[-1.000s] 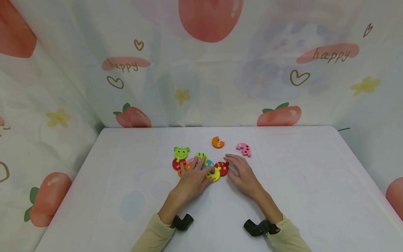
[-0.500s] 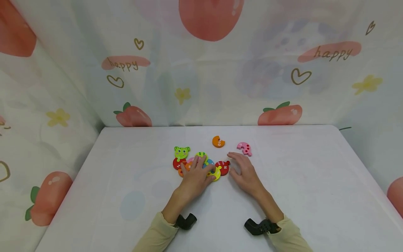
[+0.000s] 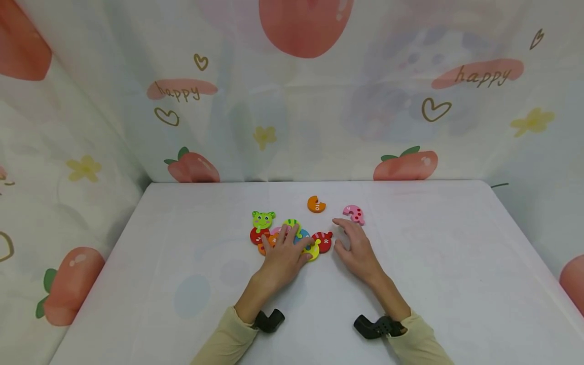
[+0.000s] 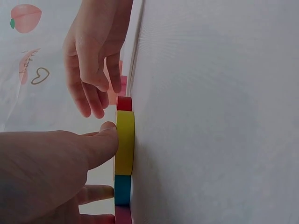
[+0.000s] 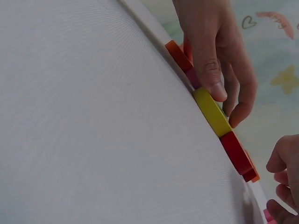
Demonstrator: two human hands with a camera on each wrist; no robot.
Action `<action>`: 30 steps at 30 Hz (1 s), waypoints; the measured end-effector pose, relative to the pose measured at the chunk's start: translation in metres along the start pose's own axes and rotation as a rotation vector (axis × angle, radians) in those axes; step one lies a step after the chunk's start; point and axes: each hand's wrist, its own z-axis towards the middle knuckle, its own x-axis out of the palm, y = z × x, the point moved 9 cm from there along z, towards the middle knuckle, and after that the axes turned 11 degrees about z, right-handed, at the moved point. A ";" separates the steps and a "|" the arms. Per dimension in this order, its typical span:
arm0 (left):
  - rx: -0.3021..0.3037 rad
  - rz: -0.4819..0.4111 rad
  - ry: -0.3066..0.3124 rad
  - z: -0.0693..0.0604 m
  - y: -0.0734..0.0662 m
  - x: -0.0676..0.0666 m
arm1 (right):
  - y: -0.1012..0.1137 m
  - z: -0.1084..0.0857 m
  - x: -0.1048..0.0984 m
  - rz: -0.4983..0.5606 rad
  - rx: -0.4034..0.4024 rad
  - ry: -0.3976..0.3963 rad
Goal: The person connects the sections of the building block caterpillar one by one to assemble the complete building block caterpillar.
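Flat, colourful caterpillar puzzle pieces form a joined chain in the head view, starting with a green smiling head and a red piece marked 2. My left hand rests on the middle of the chain with fingers spread, covering parts of several pieces. Its thumb touches the yellow piece. At the chain's right end lies a red striped piece against the yellow one. My right hand hovers just right of that red piece, fingers loosely bent, holding nothing. Its fingertips come close to a separate pink spotted piece.
An orange piece marked 10 lies apart, behind the chain. Everything sits on a white-covered table, whose far edge meets a printed curtain. Black wrist devices are strapped on both forearms.
My right hand has shifted slightly right and away from the red striped piece, toward the pink one. The left hand stays on the chain, barely moved. The pieces keep their arrangement.
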 end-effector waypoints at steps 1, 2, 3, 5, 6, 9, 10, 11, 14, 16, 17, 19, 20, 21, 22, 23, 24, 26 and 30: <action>0.000 0.001 0.000 0.000 0.000 0.000 | 0.000 0.000 0.000 -0.002 -0.001 0.001; -0.001 0.003 0.002 0.000 0.000 0.000 | 0.000 0.001 0.000 -0.001 -0.003 0.002; -0.004 0.007 0.004 0.000 0.000 0.000 | 0.001 0.001 0.000 -0.003 -0.008 0.003; -0.012 0.024 0.021 0.000 0.000 0.001 | 0.002 0.003 -0.001 -0.014 -0.020 0.001; -0.019 0.025 0.032 0.001 0.000 0.002 | 0.002 0.004 -0.002 -0.025 -0.023 -0.001; -0.046 0.020 0.079 0.002 -0.003 0.006 | -0.004 0.009 -0.007 -0.076 0.002 -0.014; -0.056 0.017 0.094 0.003 -0.005 0.007 | -0.008 0.011 -0.010 -0.100 0.023 -0.021; -0.068 0.009 0.104 0.003 -0.006 0.007 | -0.013 0.013 -0.012 -0.120 0.051 -0.025; -0.102 0.009 0.122 0.007 -0.009 0.009 | -0.031 0.019 -0.017 -0.160 0.151 -0.024; -0.116 0.021 0.124 0.009 -0.012 0.009 | -0.041 0.022 -0.020 -0.164 0.214 -0.019; -0.120 0.026 0.123 0.011 -0.014 0.009 | -0.046 0.023 -0.021 -0.155 0.239 -0.020; -0.122 0.041 0.124 0.014 -0.017 0.009 | -0.053 0.025 -0.024 -0.134 0.272 -0.025; -0.120 0.051 0.121 0.015 -0.019 0.009 | -0.055 0.026 -0.025 -0.122 0.281 -0.028; -0.120 0.058 0.118 0.016 -0.020 0.007 | -0.056 0.026 -0.026 -0.110 0.286 -0.032; -0.123 0.062 0.120 0.017 -0.021 0.006 | -0.057 0.026 -0.026 -0.103 0.290 -0.032; -0.124 0.068 0.122 0.018 -0.022 0.005 | -0.058 0.026 -0.026 -0.098 0.290 -0.030; -0.128 0.070 0.127 0.018 -0.022 0.004 | -0.057 0.026 -0.026 -0.096 0.288 -0.027; -0.133 0.073 0.134 0.019 -0.023 0.002 | -0.056 0.026 -0.025 -0.103 0.281 -0.021; -0.140 0.088 0.134 0.019 -0.022 0.000 | -0.052 0.026 -0.025 -0.114 0.244 -0.037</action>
